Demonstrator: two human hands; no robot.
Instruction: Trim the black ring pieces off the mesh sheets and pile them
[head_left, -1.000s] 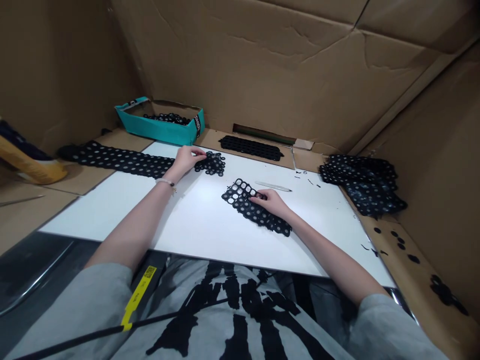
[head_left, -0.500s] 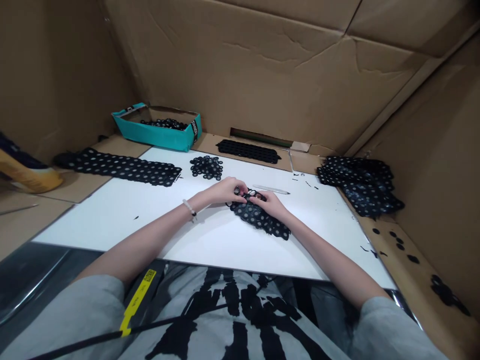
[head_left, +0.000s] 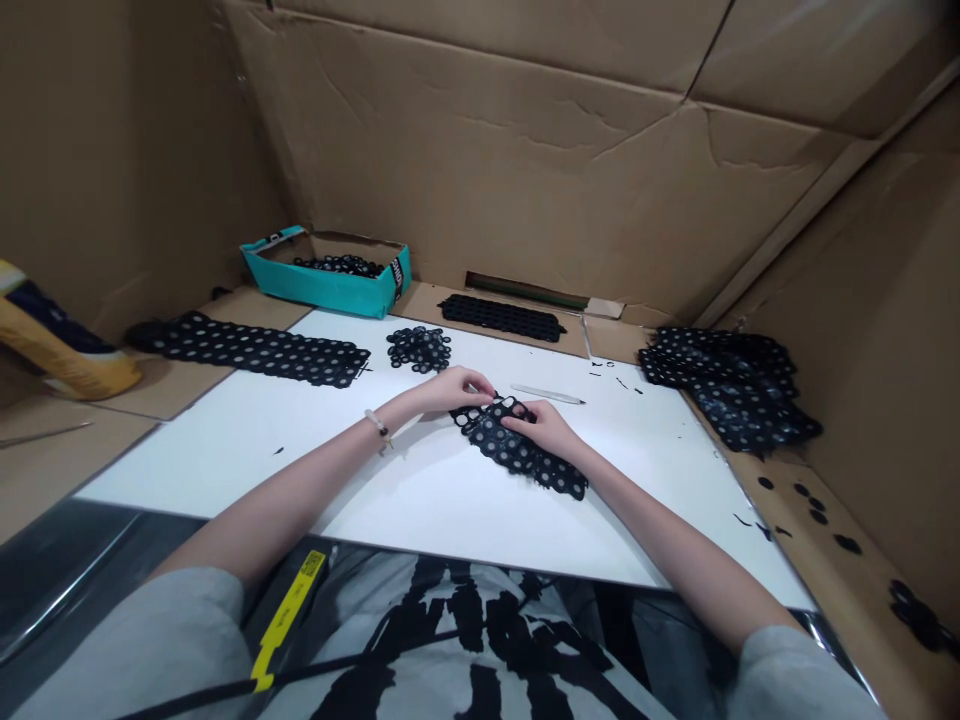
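Note:
A black dotted strip (head_left: 517, 450) lies slanted on the white board (head_left: 405, 500), with open rings along its upper left edge. My left hand (head_left: 459, 388), with a bracelet at the wrist, pinches that upper left edge between thumb and fingertips. On the strip's right part, my right hand (head_left: 546, 425) grips it, thumb on top and fingers partly hidden beneath. A small heap of black rings (head_left: 418, 349) is just beyond my left hand. Behind my right hand lies a thin white pen-like tool (head_left: 547, 394).
Far left, a turquoise box (head_left: 319, 287) holds more rings; a long dotted strip (head_left: 262, 347) lies before it. A black strip (head_left: 501, 317) is at the back, stacked dotted sheets (head_left: 727, 385) at right. A yellow bottle (head_left: 67, 345) leans at left. Cardboard walls surround the board.
The view has tilted, so everything sits slightly lower. The dark ring piece raised at my left fingertips is no longer visible there, and more open rings show along the strip's edge.

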